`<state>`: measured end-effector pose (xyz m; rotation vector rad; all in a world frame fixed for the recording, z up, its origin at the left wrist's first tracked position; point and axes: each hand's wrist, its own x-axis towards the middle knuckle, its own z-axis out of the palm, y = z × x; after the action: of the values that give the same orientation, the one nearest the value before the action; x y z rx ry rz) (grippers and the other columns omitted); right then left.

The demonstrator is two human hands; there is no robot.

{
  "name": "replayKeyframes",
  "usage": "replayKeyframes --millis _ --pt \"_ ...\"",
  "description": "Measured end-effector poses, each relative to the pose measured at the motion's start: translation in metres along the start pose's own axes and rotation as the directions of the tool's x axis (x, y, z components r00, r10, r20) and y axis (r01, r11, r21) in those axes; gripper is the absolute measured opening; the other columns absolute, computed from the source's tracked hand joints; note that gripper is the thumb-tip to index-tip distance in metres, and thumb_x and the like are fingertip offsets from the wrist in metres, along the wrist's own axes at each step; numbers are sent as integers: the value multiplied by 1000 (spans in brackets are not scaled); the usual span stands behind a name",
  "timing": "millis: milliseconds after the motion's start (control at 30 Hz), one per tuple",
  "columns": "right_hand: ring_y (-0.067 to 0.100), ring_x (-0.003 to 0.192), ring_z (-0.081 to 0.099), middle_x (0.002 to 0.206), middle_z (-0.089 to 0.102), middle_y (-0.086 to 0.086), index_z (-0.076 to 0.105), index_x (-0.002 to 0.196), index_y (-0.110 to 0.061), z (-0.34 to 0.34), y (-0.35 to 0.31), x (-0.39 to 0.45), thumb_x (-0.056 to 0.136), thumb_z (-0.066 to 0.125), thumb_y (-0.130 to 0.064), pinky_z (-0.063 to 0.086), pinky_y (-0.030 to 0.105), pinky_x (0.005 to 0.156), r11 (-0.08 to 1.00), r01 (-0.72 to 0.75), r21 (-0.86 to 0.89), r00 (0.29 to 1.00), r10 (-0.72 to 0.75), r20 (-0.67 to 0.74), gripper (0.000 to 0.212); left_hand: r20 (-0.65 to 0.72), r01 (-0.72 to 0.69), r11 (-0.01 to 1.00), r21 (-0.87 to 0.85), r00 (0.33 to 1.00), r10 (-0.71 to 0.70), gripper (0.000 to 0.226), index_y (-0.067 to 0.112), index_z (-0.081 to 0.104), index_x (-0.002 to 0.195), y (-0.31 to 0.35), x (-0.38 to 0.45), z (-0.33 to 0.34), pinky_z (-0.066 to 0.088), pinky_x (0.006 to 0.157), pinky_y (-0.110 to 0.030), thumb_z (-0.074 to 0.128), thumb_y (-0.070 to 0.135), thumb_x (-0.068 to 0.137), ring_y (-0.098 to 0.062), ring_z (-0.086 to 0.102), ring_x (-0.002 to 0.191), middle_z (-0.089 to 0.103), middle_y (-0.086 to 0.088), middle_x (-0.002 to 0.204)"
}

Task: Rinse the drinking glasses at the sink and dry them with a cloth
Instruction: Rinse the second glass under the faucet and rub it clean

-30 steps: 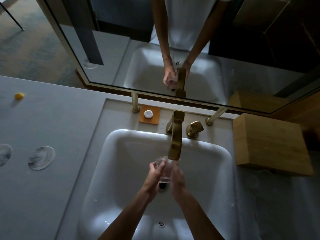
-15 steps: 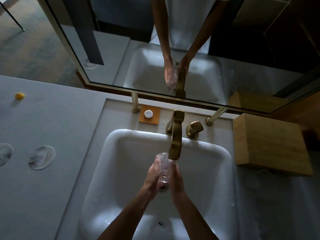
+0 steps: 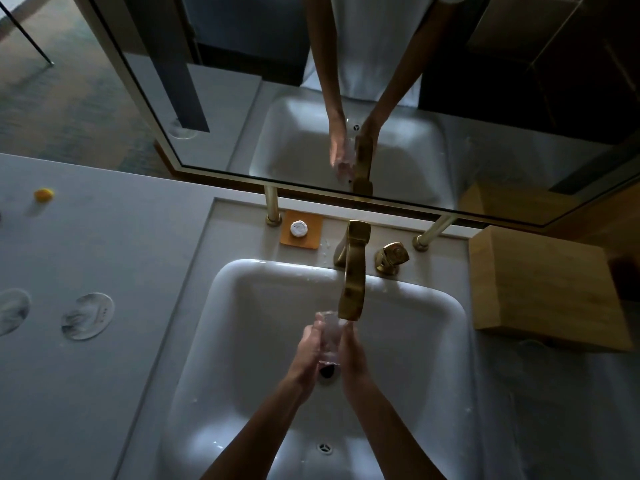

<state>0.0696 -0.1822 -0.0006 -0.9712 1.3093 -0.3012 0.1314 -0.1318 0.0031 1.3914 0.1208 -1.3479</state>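
Note:
A clear drinking glass [image 3: 329, 336] is pressed between my two palms over the white sink [image 3: 242, 306], right under the spout of the brass faucet [image 3: 353, 275]. My left hand [image 3: 306, 355] cups its left side and my right hand [image 3: 351, 355] its right side. The glass points away from me, its far end just below the spout. The drain [image 3: 327, 370] shows below the glass. Whether water is running is hard to tell in the dim light. No cloth is visible.
Two round coasters [image 3: 87, 316] lie on the grey counter at left, with a small yellow object [image 3: 43, 194] farther back. An orange soap dish [image 3: 301, 229] and a brass handle [image 3: 391, 256] flank the faucet. A wooden box [image 3: 543, 285] stands at right. A mirror [image 3: 381, 98] rises behind.
The glass has turned between my palms from a more upright hold to pointing toward the faucet, and my hands have closed flat around its sides.

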Motion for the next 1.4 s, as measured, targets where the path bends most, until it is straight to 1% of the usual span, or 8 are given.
replayKeyframes --millis 133,367,500,633,867,1100,1267,1400 --pt "14 84 66 104 66 6 53 116 -19 1 -17 -17 103 37 -42 55 22 60 994 71 -86 996 -75 -53 31 30 -23 1000 16 999 23 39 10 56 104 -2 2 1 46 47 -18 39 45 104 -3 60 50 64 10 59" --pt "32 119 59 133 57 15 40 137 -21 7 20 -11 78 38 -82 51 52 97 949 87 -304 985 -127 -114 84 -71 -48 998 -47 996 44 42 19 64 91 -6 6 2 44 47 -22 40 52 102 -8 59 52 66 2 67" --pt "18 83 66 96 66 8 53 99 -25 2 -9 -19 101 43 -44 56 31 73 985 102 -141 990 -114 -83 22 -56 -48 998 -33 997 46 49 14 67 87 -2 -2 3 43 40 -17 36 48 105 -6 59 44 65 6 56" --pt "26 84 73 96 74 10 65 103 -23 -6 -17 -9 93 40 -60 59 43 75 999 37 -21 999 -37 -32 45 -31 -58 998 -24 998 57 49 18 70 116 0 -4 3 58 76 -36 37 51 104 -25 76 87 79 -7 96" --pt "30 86 72 90 75 9 70 92 -17 -10 -13 8 90 54 -50 58 49 81 1000 -19 6 1000 19 1 36 10 -58 998 16 998 58 74 21 45 137 -2 -7 6 60 85 -45 67 62 79 -25 70 111 66 -10 129" --pt "29 97 68 110 68 14 56 117 -17 -12 8 11 62 60 -82 55 45 85 999 44 -29 996 -41 80 85 3 5 997 -82 1000 -5 40 10 47 130 2 -1 8 59 69 -38 57 34 100 -25 72 90 70 -14 110" --pt "26 91 67 108 68 17 55 123 -4 -24 -5 4 62 72 -69 56 38 76 994 104 34 971 -109 214 90 -18 77 985 -154 997 -81 37 11 42 131 5 7 9 54 51 -31 49 33 104 -19 65 60 63 -10 83" --pt "27 83 70 102 68 23 55 118 2 -33 -7 9 64 72 -48 59 31 67 992 52 116 964 -80 254 76 10 179 946 -271 983 -183 41 13 41 130 6 10 10 61 65 -47 57 36 100 -32 71 81 61 -26 113"
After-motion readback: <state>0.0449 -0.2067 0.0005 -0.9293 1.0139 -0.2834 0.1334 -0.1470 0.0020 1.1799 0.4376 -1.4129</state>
